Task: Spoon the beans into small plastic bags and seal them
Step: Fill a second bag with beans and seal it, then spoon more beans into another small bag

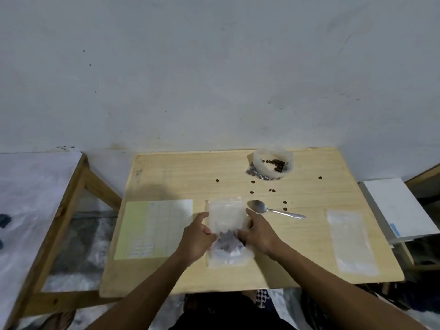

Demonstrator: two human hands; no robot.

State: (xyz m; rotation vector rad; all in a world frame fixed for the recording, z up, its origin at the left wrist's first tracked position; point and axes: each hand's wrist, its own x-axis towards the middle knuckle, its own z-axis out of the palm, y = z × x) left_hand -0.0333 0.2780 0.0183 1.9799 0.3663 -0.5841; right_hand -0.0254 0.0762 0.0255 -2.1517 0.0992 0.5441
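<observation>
A small clear plastic bag (226,215) lies flat in the middle of the wooden table (181,177), with dark beans (227,240) gathered in its lower half. My left hand (196,236) grips the bag's left edge, thumb pointing up along it. My right hand (258,231) holds the right edge, fingers curled onto the plastic. A metal spoon (269,209) lies on the table just right of the bag, bowl empty. A larger open bag of beans (272,166) stands at the back right. Several loose beans (271,190) are scattered between it and the spoon.
A stack of empty clear bags (352,241) lies at the table's right side. A yellow and white paper form (154,228) lies at the left. A white box (395,208) sits off the right edge, and a wooden frame (71,198) stands to the left.
</observation>
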